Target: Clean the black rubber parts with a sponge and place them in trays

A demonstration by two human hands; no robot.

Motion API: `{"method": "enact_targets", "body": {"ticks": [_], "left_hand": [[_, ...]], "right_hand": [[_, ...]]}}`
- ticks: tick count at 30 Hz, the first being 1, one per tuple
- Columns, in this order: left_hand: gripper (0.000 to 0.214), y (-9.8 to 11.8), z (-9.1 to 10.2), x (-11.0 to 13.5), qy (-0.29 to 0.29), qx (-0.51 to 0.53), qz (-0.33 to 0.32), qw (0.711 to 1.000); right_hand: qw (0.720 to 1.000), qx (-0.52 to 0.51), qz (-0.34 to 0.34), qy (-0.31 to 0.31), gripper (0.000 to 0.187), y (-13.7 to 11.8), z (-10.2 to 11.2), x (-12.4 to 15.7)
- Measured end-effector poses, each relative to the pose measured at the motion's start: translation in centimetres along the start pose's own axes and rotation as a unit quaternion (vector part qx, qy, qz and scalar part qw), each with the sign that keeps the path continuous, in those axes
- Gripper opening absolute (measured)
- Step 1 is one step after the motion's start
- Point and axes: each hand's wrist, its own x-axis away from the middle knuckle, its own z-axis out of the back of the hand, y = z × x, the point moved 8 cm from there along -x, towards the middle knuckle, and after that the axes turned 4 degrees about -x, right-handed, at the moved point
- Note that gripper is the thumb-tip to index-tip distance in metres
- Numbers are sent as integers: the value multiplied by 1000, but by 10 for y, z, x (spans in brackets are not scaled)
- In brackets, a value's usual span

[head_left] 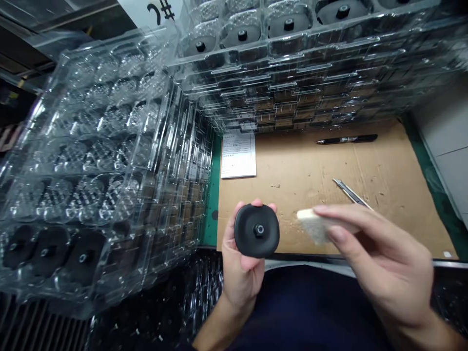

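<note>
Cradling a black rounded-square moulded disc point(257, 231), the cupped left hand point(241, 273) held it up while the right hand point(380, 258) pinched a pale foam block point(315, 225) just beside it, above brown cardboard point(395, 214).

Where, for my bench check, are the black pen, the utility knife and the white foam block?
Black pen point(346, 139): head view, on its barrel.
Utility knife point(350, 191): head view, on its metal body.
White foam block point(310, 225): head view, on its exposed end.

Black rounded-square pad point(249, 235) beside white sponge point(313, 225)
</note>
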Motion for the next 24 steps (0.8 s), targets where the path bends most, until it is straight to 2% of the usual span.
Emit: {"method": "enact_targets", "body": {"ticks": [1,2,4,6,7,8,9,12,15,17,19,21,23,24], "left_hand": [[56,-1,-1,0,4,-2,3,1000],[57,-2,0,-1,12,-4,9,1000],[55,-5,4,-1,34,-4,21,999],[51,-7,8,-2,46,7,31,998],[50,-7,9,-2,43,13,32,998],[51,-6,10,-2,36,18,29,999],[53,-5,10,-2,27,20,23,999],[58,-4,6,-3,-2,28,14,1000],[58,-6,2,-4,-18,42,16,999],[57,-7,1,-4,-15,40,26,999],[55,-9,0,-3,-9,33,39,999],[53,-11,-1,-2,-7,24,42,999],[52,-12,-2,0,-14,15,43,999],[51,-13,-3,1,-24,15,48,998]], "right_hand": [[999,24,25,14,36,-6,1,-3],[998,41,50,2,37,-12,-3,-6],[992,30,76,-94,36,-21,-23,-7],[979,-39,60,-193,33,-21,-39,0],[972,-72,41,-219,31,-17,-42,5],[970,-89,18,-224,29,-8,-42,10],[975,-88,-7,-203,28,6,-38,14],[990,-12,-89,-105,26,64,-27,27],[986,40,-122,-106,23,111,-32,35],[984,46,-133,-107,23,119,-33,31],[986,44,-139,-77,23,104,-25,20],[993,38,-105,-31,25,67,-15,5],[1000,29,2,-10,28,15,-12,-6],[997,27,72,-25,29,-10,-16,-9]]}}
